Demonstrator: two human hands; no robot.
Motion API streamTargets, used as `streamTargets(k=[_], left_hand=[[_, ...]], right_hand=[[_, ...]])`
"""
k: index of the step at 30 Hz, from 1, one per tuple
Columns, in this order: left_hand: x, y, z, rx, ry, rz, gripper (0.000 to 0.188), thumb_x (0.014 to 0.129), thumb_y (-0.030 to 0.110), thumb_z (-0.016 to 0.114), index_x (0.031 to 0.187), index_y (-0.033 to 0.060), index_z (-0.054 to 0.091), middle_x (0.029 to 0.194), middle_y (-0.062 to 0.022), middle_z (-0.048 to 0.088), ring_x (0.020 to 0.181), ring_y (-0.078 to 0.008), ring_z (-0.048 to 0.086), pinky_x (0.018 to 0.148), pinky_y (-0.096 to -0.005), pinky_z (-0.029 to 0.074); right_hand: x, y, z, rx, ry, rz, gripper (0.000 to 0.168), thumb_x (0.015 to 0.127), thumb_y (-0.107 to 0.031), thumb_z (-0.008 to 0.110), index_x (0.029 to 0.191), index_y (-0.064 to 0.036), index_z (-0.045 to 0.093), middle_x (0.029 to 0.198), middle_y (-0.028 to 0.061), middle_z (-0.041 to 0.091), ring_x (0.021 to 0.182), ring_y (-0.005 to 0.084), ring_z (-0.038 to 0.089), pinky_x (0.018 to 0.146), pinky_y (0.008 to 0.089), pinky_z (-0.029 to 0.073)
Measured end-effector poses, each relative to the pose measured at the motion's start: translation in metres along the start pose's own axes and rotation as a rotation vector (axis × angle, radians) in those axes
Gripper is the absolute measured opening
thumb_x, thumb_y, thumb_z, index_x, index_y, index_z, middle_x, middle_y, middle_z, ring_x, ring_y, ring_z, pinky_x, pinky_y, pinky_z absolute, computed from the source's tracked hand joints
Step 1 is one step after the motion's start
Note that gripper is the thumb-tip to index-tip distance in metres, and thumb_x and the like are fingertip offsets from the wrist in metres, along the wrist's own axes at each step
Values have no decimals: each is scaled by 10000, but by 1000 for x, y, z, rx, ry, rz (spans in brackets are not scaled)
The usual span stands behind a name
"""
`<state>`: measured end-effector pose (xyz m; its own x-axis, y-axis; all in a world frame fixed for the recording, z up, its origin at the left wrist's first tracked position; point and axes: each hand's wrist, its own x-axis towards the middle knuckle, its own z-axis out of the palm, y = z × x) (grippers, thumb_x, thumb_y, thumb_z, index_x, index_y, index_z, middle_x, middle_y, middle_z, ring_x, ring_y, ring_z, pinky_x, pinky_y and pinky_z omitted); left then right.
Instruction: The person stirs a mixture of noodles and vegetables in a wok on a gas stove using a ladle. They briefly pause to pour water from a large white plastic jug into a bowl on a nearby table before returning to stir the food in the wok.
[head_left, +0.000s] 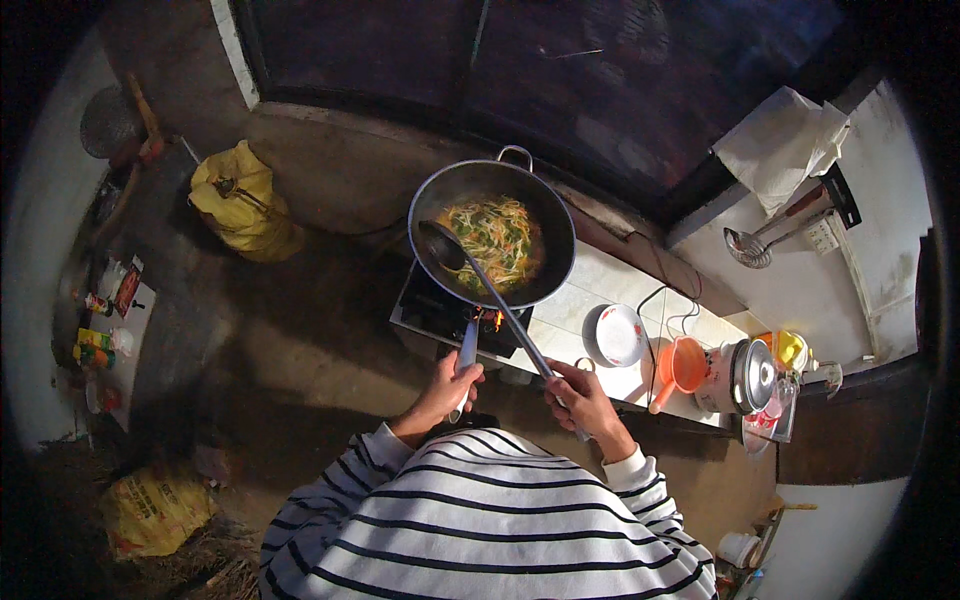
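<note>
My left hand (448, 388) is closed around the handle (468, 343) of a deep, dark wok (556, 247). The wok sits over a gas stove (431, 306), where orange flame (492, 321) shows below its near rim. Inside lies a mix of pale strips with green and red pieces (495, 240), perhaps noodles or sprouts with vegetables. My right hand (581, 401) grips the long metal handle of a ladle (504, 292). The ladle's bowl rests inside the wok at the left, beside the food.
Right of the stove, a tiled counter (600, 274) holds a white plate (620, 334), an orange plastic dipper (681, 365) and a lidded rice cooker (750, 375). Metal utensils (750, 247) hang on the right wall. Yellow sacks (240, 202) stand at the left. A dark window (465, 67) lies behind.
</note>
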<state>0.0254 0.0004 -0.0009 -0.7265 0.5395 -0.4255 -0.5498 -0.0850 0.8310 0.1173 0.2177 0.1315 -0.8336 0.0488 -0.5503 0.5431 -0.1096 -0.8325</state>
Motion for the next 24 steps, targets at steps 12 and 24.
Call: streamTargets(k=[12, 24], left_hand=[[1, 2, 3, 19, 16, 30, 188, 949, 175, 600, 1013, 26, 505, 815, -66, 618, 530, -110, 561, 397, -273, 457], [0, 6, 5, 21, 4, -15, 225, 952, 206, 607, 1029, 30, 490, 830, -57, 608, 525, -101, 546, 402, -265, 460]], right_hand=[[28, -4, 19, -22, 29, -114, 442, 1022, -183, 486, 1421, 1, 430, 656, -20, 467, 489, 73, 412, 401, 241, 341], [55, 33, 10, -229, 188, -162, 433, 1011, -169, 496, 1412, -10, 460, 670, -14, 511, 488, 64, 437, 408, 241, 361]])
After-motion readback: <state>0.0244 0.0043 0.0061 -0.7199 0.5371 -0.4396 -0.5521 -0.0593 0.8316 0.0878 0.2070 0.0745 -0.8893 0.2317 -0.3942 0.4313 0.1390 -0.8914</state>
